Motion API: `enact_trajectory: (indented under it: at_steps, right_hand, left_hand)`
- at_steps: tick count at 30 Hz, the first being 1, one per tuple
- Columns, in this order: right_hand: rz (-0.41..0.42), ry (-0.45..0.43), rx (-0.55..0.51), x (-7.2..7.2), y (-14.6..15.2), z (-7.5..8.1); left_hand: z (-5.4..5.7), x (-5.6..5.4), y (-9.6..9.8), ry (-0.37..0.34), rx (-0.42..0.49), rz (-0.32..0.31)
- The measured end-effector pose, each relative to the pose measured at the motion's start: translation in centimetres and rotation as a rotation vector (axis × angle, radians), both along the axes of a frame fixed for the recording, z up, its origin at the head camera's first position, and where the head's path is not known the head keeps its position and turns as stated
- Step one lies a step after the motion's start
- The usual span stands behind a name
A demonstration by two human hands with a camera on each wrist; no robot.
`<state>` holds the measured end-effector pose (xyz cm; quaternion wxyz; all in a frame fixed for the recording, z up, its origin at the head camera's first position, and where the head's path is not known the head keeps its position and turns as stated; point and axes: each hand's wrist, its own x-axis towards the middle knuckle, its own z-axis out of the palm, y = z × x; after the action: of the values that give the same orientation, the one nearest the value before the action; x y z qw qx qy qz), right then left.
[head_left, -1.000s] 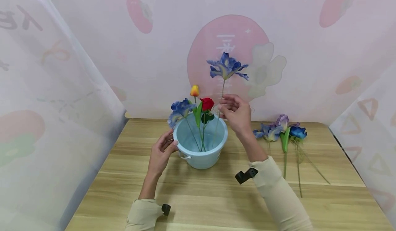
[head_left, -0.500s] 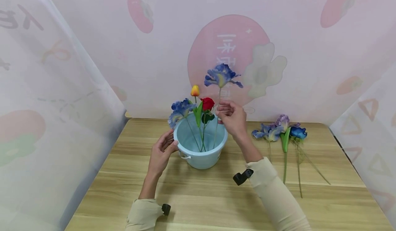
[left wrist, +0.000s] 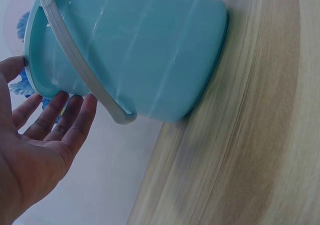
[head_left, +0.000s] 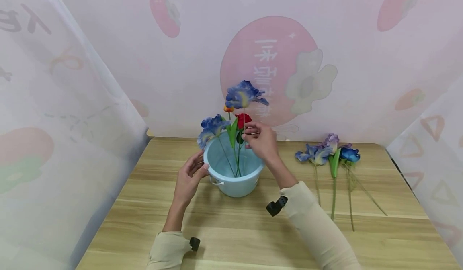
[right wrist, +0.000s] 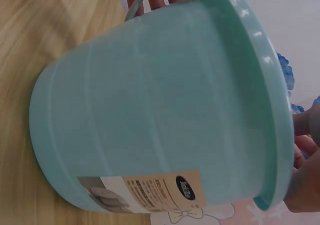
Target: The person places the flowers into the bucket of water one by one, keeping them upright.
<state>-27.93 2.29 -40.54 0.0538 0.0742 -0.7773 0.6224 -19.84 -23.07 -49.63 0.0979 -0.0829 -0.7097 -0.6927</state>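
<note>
A light blue bucket (head_left: 236,187) stands upright on the table. My left hand (head_left: 188,177) holds its left side, with the thumb at the rim and the fingertips against the outer wall (left wrist: 145,50). My right hand (head_left: 262,141) pinches the stem of a blue iris (head_left: 241,95) over the bucket's right part; the stem reaches down inside. Another blue iris (head_left: 212,129) and a red rose (head_left: 243,120) stand in the bucket. An orange-yellow tulip (head_left: 228,109) there is partly hidden behind the held bloom. In the right wrist view, my right hand (right wrist: 307,160) shows only partly, beyond the rim.
On the right of the wooden table (head_left: 231,238) lie a pale blue iris (head_left: 314,154), a purple flower (head_left: 331,141), a blue rose (head_left: 349,154) and a green leaf (head_left: 334,163), stems toward the front. A printed backdrop (head_left: 195,61) rises behind the table.
My right hand has moved left and slightly down with the iris, whose bloom is lower and now overlaps the tulip. My left hand and the bucket have stayed in place.
</note>
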Motion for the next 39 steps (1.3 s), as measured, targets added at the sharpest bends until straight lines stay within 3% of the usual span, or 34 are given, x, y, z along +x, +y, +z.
enact_trajectory:
  at_steps: [21,32,39]
  right_hand:
    - [0.023,-0.046,0.28,-0.5,-2.7,-1.0]
    - [0.063,-0.049,0.26,0.2,-2.1,-0.8]
    - [0.07,-0.039,0.176,1.5,-0.4,0.1]
  left_hand:
    - [-0.1,-0.1,0.0,-0.003,0.017,-0.009]
    - [-0.2,0.0,0.0,-0.004,0.001,-0.014]
    - [-0.2,-0.1,-0.1,-0.008,0.006,-0.004]
